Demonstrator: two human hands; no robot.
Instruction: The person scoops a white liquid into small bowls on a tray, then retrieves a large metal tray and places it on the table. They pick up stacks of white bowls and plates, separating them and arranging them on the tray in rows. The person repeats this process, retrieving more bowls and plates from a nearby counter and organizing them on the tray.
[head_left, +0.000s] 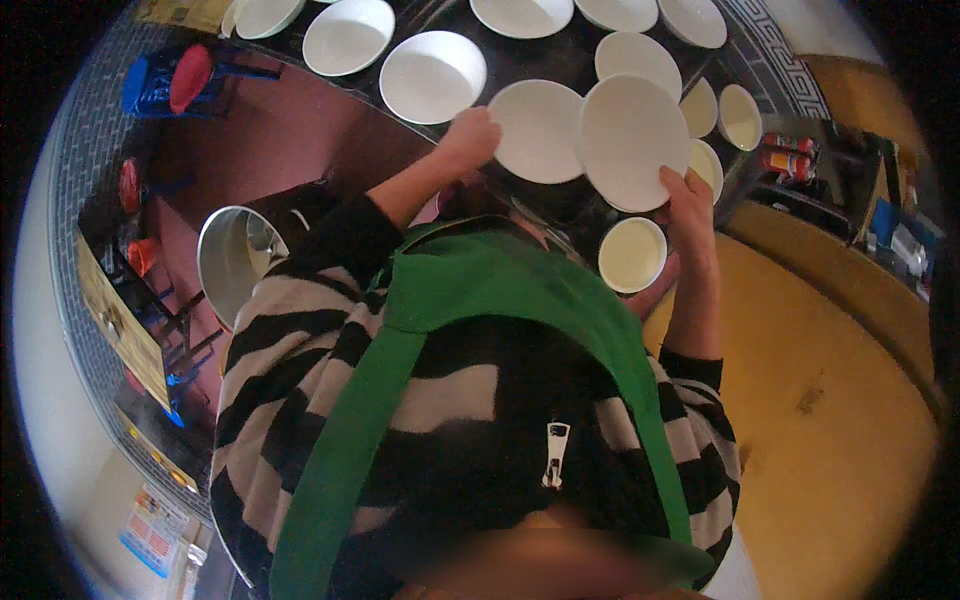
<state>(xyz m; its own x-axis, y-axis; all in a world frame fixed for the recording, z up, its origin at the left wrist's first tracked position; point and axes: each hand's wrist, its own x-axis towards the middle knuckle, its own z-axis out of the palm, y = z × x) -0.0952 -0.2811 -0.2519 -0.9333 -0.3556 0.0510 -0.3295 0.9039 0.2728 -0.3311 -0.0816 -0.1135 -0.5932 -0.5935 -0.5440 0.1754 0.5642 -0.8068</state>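
My right hand (688, 204) grips the lower right rim of a white round dish (634, 139), thumb on top. This dish overlaps its neighbours, and its depth is hard to judge. A second white dish (536, 131) lies to its left. My left hand (474, 139) is curled at that dish's left edge; whether its fingers pinch the rim is hidden. Just below the held dish stands a white bowl (632, 255) with pale yellow contents. Another pale-filled bowl (706, 171) is partly covered behind my right hand.
More white bowls (433, 77) stand along the dark table (559, 58). At left a large metal pot (236, 262) holds a ladle-like utensil. Blue stools (146, 86) and a wooden-topped table (124, 322) stand beyond it. Fire extinguishers (787, 161) are at right.
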